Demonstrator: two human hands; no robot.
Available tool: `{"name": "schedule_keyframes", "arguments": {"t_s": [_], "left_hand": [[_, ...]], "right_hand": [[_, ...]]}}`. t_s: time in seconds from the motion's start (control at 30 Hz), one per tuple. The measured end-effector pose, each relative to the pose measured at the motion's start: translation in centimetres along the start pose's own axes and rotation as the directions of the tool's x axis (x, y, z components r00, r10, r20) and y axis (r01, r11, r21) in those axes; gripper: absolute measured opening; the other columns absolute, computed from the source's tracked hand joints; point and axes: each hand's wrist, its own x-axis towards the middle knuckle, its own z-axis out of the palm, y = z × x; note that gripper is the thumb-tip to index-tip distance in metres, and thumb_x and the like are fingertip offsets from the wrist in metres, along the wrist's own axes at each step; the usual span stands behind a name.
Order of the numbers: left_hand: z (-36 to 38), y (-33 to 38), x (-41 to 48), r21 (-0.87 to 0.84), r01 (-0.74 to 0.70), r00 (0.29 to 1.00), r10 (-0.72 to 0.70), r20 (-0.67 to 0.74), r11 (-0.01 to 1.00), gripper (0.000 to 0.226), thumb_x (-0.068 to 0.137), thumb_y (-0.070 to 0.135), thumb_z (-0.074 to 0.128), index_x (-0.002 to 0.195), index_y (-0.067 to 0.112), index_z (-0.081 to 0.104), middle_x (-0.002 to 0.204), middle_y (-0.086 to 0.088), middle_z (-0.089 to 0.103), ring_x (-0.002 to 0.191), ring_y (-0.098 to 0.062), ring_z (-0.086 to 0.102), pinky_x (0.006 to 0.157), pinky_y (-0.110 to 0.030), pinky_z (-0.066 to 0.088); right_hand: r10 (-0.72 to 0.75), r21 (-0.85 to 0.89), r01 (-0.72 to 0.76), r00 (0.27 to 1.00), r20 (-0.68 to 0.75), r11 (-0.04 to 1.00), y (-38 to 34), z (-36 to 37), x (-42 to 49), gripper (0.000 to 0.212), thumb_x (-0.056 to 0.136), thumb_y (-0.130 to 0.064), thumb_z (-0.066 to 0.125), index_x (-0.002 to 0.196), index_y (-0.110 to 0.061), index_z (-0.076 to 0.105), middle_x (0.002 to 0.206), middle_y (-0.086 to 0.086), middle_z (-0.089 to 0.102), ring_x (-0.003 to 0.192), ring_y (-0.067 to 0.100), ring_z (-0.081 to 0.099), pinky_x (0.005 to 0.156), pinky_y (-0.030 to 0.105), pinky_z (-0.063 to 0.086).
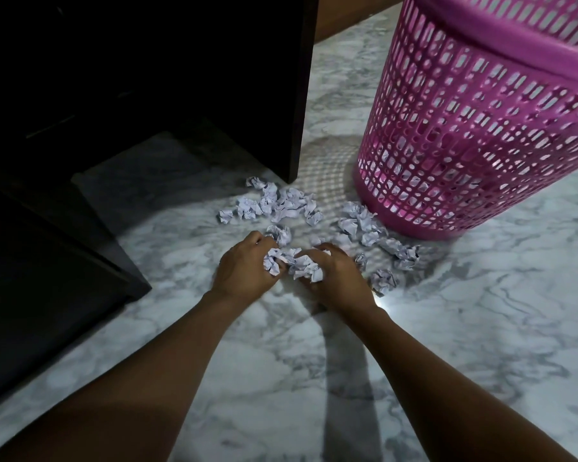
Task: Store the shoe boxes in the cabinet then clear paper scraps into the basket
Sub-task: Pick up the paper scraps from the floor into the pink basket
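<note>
Several crumpled white paper scraps (281,203) lie scattered on the marble floor in front of a pink perforated basket (474,128), which stands upright at the upper right. My left hand (244,268) and my right hand (334,278) are side by side on the floor, fingers curled around a small bunch of scraps (294,263) gathered between them. More scraps (361,223) lie against the basket's base. The dark cabinet (147,78) fills the upper left; its inside is too dark to see, and no shoe boxes show.
A dark open cabinet door (301,95) stands edge-on just behind the scraps. A dark low panel (47,278) juts out at the left. Grey-veined marble floor (481,328) stretches to the right and toward me.
</note>
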Motion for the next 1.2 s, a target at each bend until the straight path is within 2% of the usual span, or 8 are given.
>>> {"name": "schedule_keyframes", "arguments": {"t_s": [0.13,0.23,0.5,0.67,0.77,0.87,1.0,1.2], "left_hand": [[-1.1,1.5,0.6,-0.216,0.203,0.979,-0.203,0.020,0.955,0.025,0.076,0.033,0.077,0.096,0.020,0.071,0.096,0.000,0.069,0.089,-0.022,0.064,0.075,-0.030,0.049],[-2.2,2.4,0.4,-0.401,0.277,0.960,-0.265,0.086,0.873,0.019,0.071,0.036,0.076,0.068,0.025,0.060,0.064,0.012,0.062,0.062,-0.009,0.057,0.060,-0.024,0.043],[-7.3,6.2,3.2,-0.471,0.228,0.971,-0.237,0.041,0.852,0.017,0.071,0.025,0.071,0.069,0.010,0.062,0.060,-0.002,0.063,0.053,-0.007,0.050,0.054,-0.024,0.041],[-13.0,12.2,6.7,-0.505,0.124,0.981,-0.182,-0.067,0.854,0.017,0.077,0.021,0.074,0.080,0.006,0.066,0.072,-0.010,0.068,0.065,-0.023,0.062,0.058,-0.033,0.048],[-16.7,15.8,8.5,-0.509,0.071,0.981,-0.152,-0.118,0.858,0.017,0.080,0.020,0.072,0.077,0.007,0.062,0.068,-0.012,0.063,0.061,-0.026,0.059,0.051,-0.028,0.043],[-20.8,19.7,10.1,-0.486,-0.056,0.986,-0.029,-0.164,0.872,0.024,0.079,0.020,0.073,0.073,0.003,0.058,0.059,-0.009,0.053,0.055,-0.017,0.048,0.047,-0.025,0.032],[-23.9,24.9,12.7,-0.518,-0.202,0.971,0.102,-0.215,0.831,0.015,0.078,0.017,0.072,0.076,0.006,0.063,0.057,0.002,0.056,0.050,-0.004,0.046,0.050,-0.024,0.035],[-19.0,30.8,16.6,-0.496,-0.198,0.980,0.158,-0.122,0.845,0.017,0.085,0.027,0.069,0.093,0.012,0.066,0.079,-0.004,0.072,0.072,-0.020,0.072,0.067,-0.041,0.060]], "right_hand": [[0.185,0.069,-0.182,0.982,-0.039,0.981,-1.3,-1.3,0.4,0.010,0.078,-0.013,0.074,0.087,-0.012,0.074,0.080,0.006,0.072,0.069,0.021,0.063,0.061,0.011,0.033],[0.358,0.258,-0.339,0.933,-0.027,0.905,-2.1,-2.6,0.3,0.015,0.077,-0.012,0.073,0.076,-0.025,0.067,0.069,-0.010,0.066,0.059,-0.001,0.056,0.059,0.010,0.037],[0.331,0.382,-0.263,0.935,-0.124,0.886,-5.8,-10.3,2.9,0.033,0.080,-0.017,0.075,0.056,-0.021,0.053,0.048,-0.012,0.052,0.044,-0.001,0.042,0.045,0.018,0.034],[0.166,0.287,-0.110,0.970,-0.178,0.952,-10.6,-18.4,6.5,0.014,0.084,-0.016,0.072,0.072,-0.018,0.065,0.067,0.000,0.068,0.056,0.012,0.058,0.049,0.031,0.045],[0.059,0.130,-0.036,0.982,-0.181,0.991,-14.0,-25.1,8.9,0.019,0.085,-0.015,0.072,0.073,-0.026,0.062,0.064,-0.012,0.062,0.050,-0.007,0.055,0.046,0.013,0.038],[0.008,-0.044,-0.019,0.969,-0.247,0.999,-16.1,-32.3,10.7,0.033,0.085,-0.012,0.070,0.064,-0.032,0.053,0.060,-0.020,0.053,0.052,-0.013,0.052,0.049,0.012,0.033],[0.104,-0.148,-0.147,0.958,-0.267,0.978,-13.3,-37.9,11.8,0.031,0.086,-0.017,0.067,0.061,-0.025,0.051,0.059,-0.014,0.052,0.052,0.002,0.046,0.050,0.013,0.032],[0.248,-0.113,-0.274,0.948,-0.201,0.955,-3.9,-37.1,11.9,0.013,0.089,-0.026,0.070,0.080,-0.019,0.065,0.072,0.000,0.065,0.062,0.017,0.059,0.049,0.021,0.036]]}}
